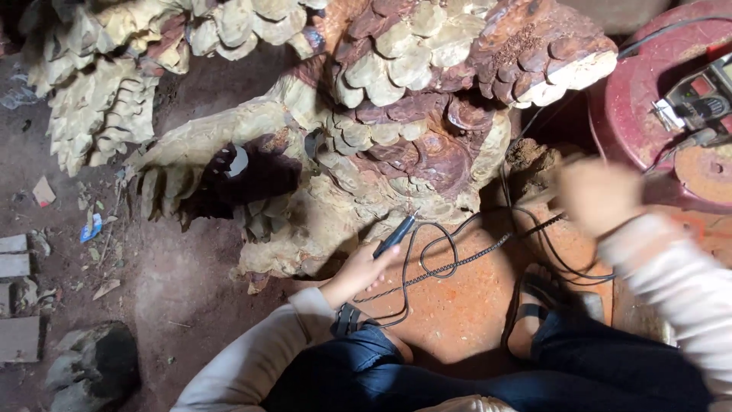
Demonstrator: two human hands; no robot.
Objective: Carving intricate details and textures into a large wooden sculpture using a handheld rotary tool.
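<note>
A large wood carving (396, 114), pale and reddish with rough overlapping scale shapes, stands on the dusty red floor (457, 305). The left hand (362, 267) has its fingers (381, 255) wrapped around a slim dark rotary handpiece (395, 235), tip touching the carving's pale lower edge. A black ribbed cable (457, 263) trails away. The right hand (598, 194) is blurred; its fingers cannot be told.

Reddish dirt floor (175, 282), scattered litter, grey rock (91, 370), dim light
</note>
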